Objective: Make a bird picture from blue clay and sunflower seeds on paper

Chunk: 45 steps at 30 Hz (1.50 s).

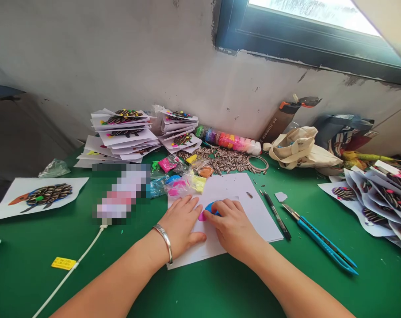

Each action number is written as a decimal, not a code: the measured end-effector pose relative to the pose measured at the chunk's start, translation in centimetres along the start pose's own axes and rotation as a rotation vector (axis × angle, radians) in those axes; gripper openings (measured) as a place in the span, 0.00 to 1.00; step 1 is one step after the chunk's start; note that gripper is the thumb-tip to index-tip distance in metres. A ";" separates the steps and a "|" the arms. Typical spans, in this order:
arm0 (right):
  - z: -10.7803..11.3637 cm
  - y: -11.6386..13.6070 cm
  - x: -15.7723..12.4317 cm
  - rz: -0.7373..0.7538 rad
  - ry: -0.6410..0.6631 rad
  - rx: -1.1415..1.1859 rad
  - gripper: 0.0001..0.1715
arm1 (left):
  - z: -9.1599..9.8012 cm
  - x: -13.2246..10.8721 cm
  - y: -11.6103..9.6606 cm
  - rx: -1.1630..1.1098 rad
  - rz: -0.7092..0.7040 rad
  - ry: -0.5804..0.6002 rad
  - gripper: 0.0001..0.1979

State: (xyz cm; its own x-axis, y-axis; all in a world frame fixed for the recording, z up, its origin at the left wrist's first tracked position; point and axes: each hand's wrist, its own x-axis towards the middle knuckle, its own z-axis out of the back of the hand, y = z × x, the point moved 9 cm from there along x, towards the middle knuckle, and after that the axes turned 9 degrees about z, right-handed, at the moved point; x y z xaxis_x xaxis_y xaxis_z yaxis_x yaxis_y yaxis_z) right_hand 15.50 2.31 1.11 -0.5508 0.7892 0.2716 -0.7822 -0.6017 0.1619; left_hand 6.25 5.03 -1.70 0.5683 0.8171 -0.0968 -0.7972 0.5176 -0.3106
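On a stack of white paper (250,216), my left hand (181,224) lies flat with its fingers spread, holding the sheet down. My right hand (232,226) is curled, and its fingertips press on a flat patch of blue modelling clay (211,207). A small piece of pink clay (201,216) shows between the two hands, beside the blue. Part of the blue patch is hidden under my right fingers. Just beyond my left hand are opened bags of pink clay (177,187) and yellow clay (199,183).
A black pen (277,216) and a blue utility knife (322,243) lie to the right. Behind are striped sunflower seeds (227,160), clay tubs (233,141) and stacked seed pictures (124,137). A finished fish-like picture (44,196) and a white cable (84,256) are left.
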 end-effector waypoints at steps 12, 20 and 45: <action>-0.1 1.4 -0.1 0.061 0.003 0.021 0.16 | -0.2 0.1 0.1 0.002 0.015 0.022 0.33; 0.0 1.8 -0.2 0.087 0.014 0.030 0.15 | 0.1 0.0 -0.1 0.001 0.019 0.034 0.32; 1.3 0.5 -0.9 0.025 -0.040 0.039 0.25 | -0.4 -0.1 0.3 -0.057 -0.001 -0.007 0.34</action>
State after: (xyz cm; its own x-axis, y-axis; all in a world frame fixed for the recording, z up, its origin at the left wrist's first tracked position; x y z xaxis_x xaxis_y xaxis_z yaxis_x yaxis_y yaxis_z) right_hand 15.96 1.13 2.14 -0.5576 0.7686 0.3136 -0.7558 -0.6263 0.1909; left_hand 6.01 5.03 -2.13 0.5676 0.8184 -0.0897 -0.7836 0.5036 -0.3638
